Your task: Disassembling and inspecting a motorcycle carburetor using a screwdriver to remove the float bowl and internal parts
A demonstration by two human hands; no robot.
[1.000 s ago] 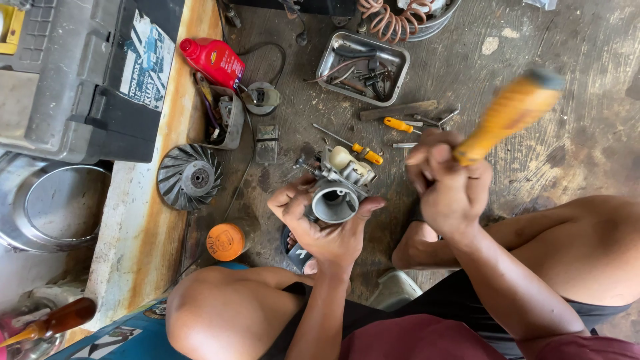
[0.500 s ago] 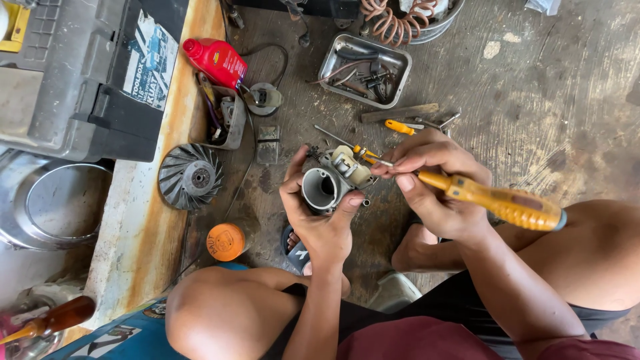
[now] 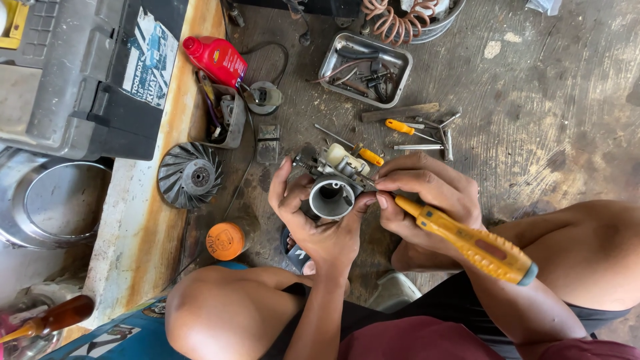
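— Cradling the carburettor [image 3: 331, 190] in my left hand [image 3: 319, 220], up off the concrete floor [image 3: 533, 133] between my knees, fingers clamped round its metal body.

— And the right?

— My right hand [image 3: 427, 200] pinches the yellow screwdriver [image 3: 467, 241] low on its shaft, tip at the carburettor's side.

— How does it handle?

— Rigid and dense for its size, I judge, probably oily, with small brittle fittings on top. Best held by the round barrel, not those.
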